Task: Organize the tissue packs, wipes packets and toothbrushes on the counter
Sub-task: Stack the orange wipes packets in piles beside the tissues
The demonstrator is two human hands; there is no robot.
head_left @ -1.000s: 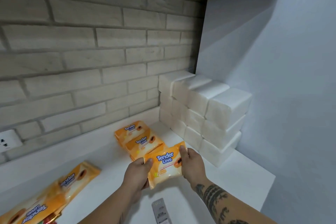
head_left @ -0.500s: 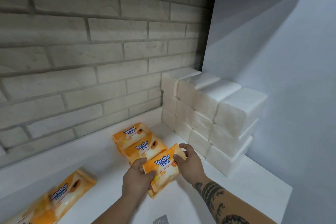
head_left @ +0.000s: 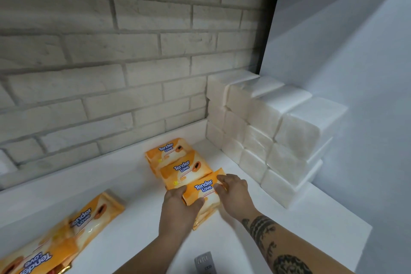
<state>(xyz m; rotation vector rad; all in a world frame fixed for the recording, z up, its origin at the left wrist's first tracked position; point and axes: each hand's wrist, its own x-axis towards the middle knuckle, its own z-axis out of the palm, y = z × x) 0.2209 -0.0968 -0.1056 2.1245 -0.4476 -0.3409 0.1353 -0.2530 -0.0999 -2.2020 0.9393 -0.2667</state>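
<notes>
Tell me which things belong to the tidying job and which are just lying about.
Job: wipes packet in left hand and right hand; two wipes packets lined up behind it; loose wipes packets at left; stacked tissue packs.
Lying about: grey item marked EAGLE.

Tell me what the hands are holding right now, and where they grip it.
One orange wipes packet: left hand grips its left end, right hand its right end.

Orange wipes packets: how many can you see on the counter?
5: back packet, middle packet, front packet gripped by left hand and right hand, plus pile packet and upside-down packet at left; others may hide underneath.
</notes>
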